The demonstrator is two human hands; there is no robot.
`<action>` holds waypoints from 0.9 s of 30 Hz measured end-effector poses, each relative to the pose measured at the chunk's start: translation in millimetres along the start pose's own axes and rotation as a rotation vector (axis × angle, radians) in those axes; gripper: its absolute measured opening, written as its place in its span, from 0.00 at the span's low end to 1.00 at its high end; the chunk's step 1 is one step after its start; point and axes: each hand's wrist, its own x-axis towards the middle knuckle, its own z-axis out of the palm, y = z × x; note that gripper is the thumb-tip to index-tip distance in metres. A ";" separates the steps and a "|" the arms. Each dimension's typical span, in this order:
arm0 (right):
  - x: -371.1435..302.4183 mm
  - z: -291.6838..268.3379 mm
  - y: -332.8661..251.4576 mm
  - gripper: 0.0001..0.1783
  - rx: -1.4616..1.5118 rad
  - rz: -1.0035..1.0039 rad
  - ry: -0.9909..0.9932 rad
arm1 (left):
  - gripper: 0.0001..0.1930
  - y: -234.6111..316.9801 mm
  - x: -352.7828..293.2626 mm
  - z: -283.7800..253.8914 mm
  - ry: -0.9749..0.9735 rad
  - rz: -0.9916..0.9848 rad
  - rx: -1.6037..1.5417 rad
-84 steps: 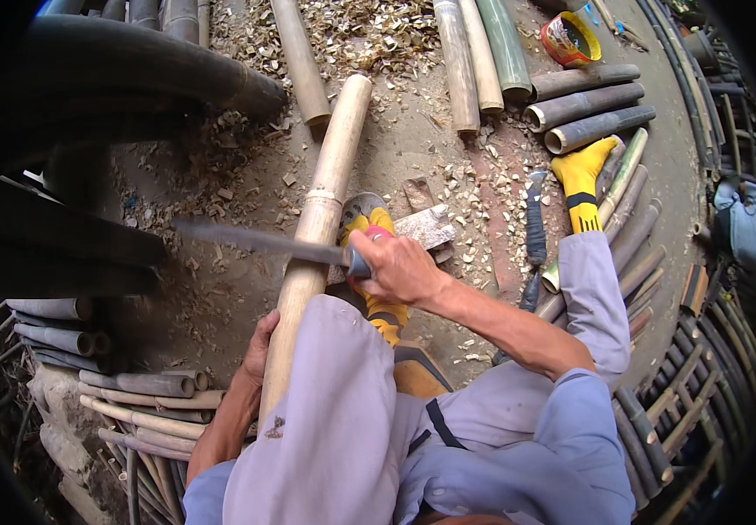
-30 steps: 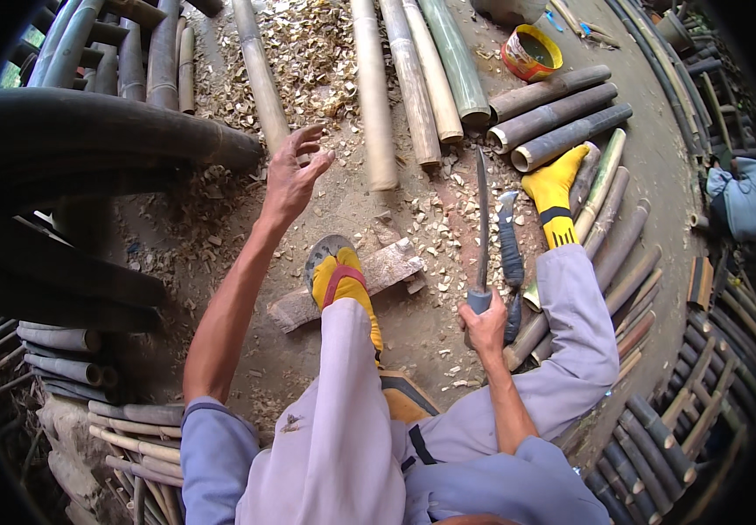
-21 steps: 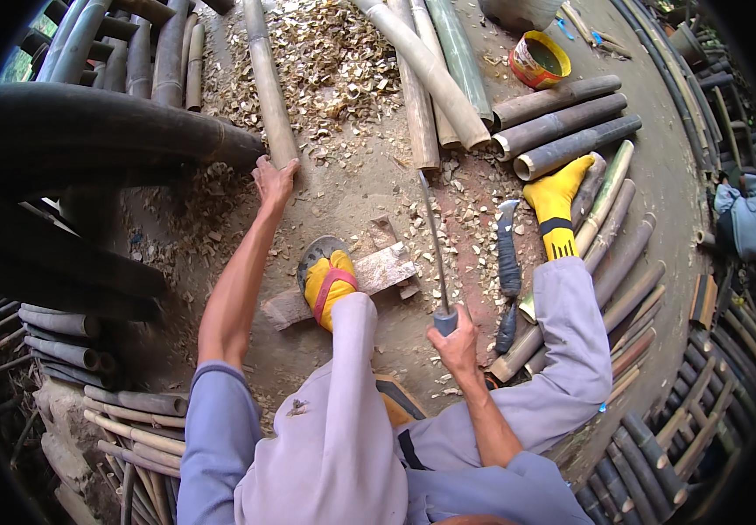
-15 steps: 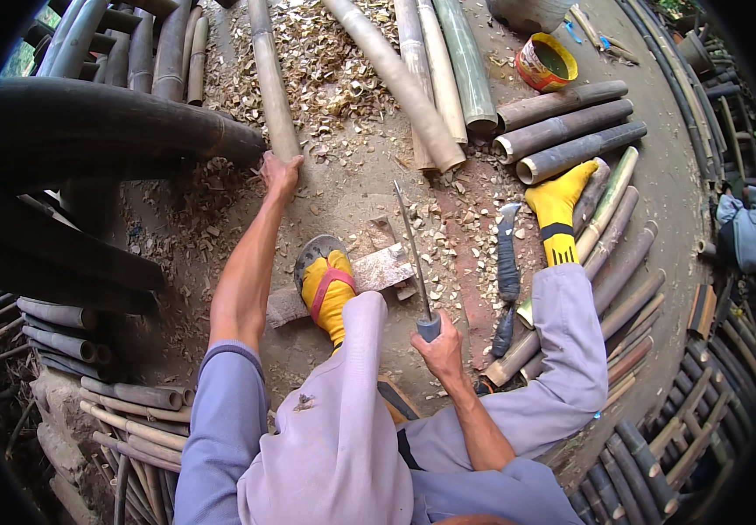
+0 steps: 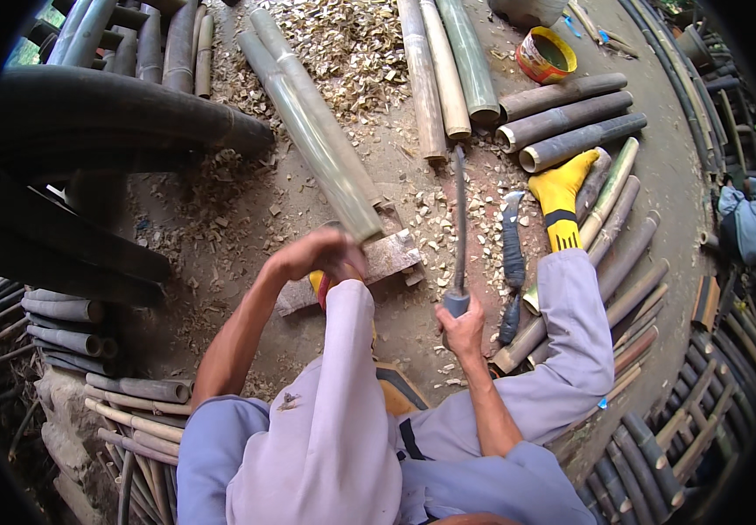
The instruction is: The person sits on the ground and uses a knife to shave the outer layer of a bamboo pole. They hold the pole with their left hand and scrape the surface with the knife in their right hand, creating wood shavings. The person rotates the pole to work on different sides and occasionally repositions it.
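Precariously, a pale, glossy bamboo pole [image 5: 312,144] lies aslant over the dirt floor [image 5: 212,350] and partly across a second pole [image 5: 343,159], its near end beside a rough wooden block [image 5: 387,255]. The worker's left hand [image 5: 330,252], blurred, hangs just by that end, above a yellow-socked left foot [image 5: 315,279]; how far its fingers are open, and whether they touch the bamboo, cannot be told. The right hand [image 5: 462,327] is closed around the grey handle of a long-bladed knife [image 5: 459,219], bare blade pointing away from the body. Round and loosely laid, the pole could well roll or slide if gripped off-centre, perhaps striking the foot. Loose wood chips [image 5: 339,66] might make footing slippery, and a careless swing of the steel could catch the yellow-socked right foot [image 5: 562,188] or the dark-wrapped tool [image 5: 512,254] nearby.
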 end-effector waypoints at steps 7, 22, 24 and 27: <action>4.3 -25.3 -13.1 0.14 0.000 -0.038 0.129 | 0.35 24.2 10.8 -25.5 0.776 0.301 0.254; 1.0 -6.1 -0.8 0.12 0.099 -0.026 0.061 | 0.24 43.5 103.3 -34.6 0.796 0.706 -0.428; -0.7 -13.3 -16.2 0.14 0.179 0.020 0.060 | 0.27 47.9 87.8 3.0 0.754 0.820 -0.389; 0.5 -16.8 -7.9 0.14 0.214 -0.080 0.096 | 0.30 67.9 62.3 46.8 0.821 0.961 -0.242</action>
